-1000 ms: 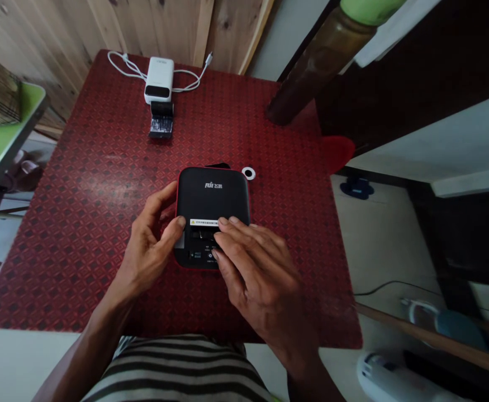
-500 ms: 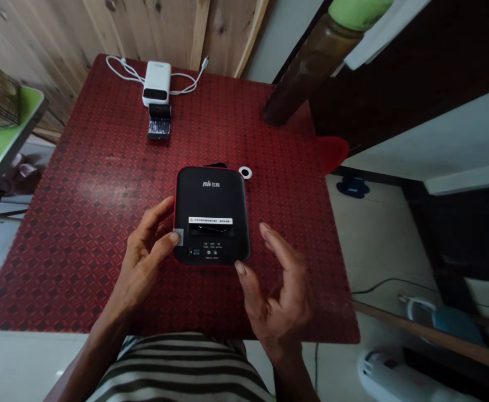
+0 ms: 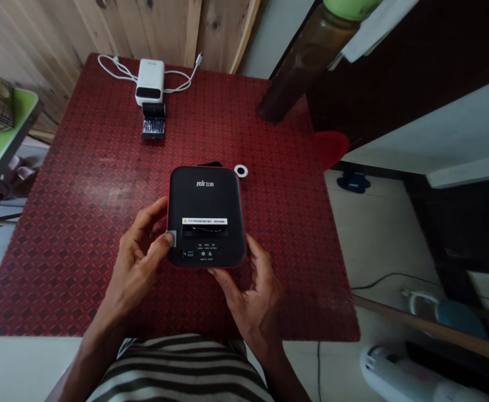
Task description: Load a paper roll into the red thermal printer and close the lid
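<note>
A black receipt printer (image 3: 205,201) with red sides, a white warning strip and a paper slot lies in front of me on the red patterned table. My left hand (image 3: 137,254) grips its left side, the thumb on a small pale tab (image 3: 171,239) at the edge. My right hand (image 3: 255,296) holds the lower right corner, thumb at the near edge and fingers along the right side. Some fingertips are hidden behind the printer. Just past its far right corner lies a white ring-shaped piece (image 3: 241,171) with a dark centre. A dark object (image 3: 210,164) shows partly behind the printer.
At the back of the red table (image 3: 80,223) lie a white power bank-like device (image 3: 150,81), a white cable (image 3: 181,86) and a black roll with a crumpled strip (image 3: 153,123). A tall dark bottle (image 3: 303,67) with a green lid stands back right. A red stool (image 3: 331,149) is beyond.
My right hand has moved left and closed onto the printer's lower right corner; before, it hovered open beside it. My left hand stays on the left edge. The view has shifted slightly.
</note>
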Demonstrator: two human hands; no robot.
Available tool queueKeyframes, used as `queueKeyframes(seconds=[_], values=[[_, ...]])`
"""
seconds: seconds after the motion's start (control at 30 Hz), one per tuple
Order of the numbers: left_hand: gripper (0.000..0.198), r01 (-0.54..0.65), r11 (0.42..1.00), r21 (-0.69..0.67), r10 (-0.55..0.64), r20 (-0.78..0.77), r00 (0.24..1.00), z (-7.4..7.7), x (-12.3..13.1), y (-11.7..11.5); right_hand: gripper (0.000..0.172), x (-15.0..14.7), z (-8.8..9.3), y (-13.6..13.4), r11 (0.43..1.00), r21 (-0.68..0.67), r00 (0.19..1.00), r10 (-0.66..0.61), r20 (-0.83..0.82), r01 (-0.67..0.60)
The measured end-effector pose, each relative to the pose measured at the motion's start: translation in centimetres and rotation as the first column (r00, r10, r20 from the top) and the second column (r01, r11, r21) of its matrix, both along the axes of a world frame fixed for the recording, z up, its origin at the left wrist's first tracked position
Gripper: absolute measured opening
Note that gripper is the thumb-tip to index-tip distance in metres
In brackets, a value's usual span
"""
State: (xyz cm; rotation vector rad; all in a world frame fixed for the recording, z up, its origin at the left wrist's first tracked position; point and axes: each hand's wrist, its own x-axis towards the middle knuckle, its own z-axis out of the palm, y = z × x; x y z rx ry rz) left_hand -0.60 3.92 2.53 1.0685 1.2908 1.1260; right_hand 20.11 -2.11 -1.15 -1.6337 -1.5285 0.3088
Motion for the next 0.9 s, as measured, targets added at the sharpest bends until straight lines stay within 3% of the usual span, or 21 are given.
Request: queueKeyframes(seconds=[0.63, 0.8, 0.9], values=[[0.052, -0.04, 0.999, -0.008, 0.04, 0.048, 0.998, -0.3, 0.6, -0.2, 0.062, 0.2, 0.3, 0.0, 1.0, -0.004, 1.0, 0.019, -0.011, -0.019], [0.052, -0.029, 0.999, -0.016, 0.031, 0.087, 0.996, -0.5, 0.3, -0.4, 0.06, 2.2, 3.2, 0.5, 0.992, -0.059, 0.992, 0.115, 0.041, -0.113], [0.053, -0.007, 1.0, -0.004, 0.007, 0.101, 0.995, -0.9, 0.0, -0.4, 0.03, 3.0, 6.1, 2.6, 0.988, 0.027, 0.98, 0.148, 0.136, -0.153]])
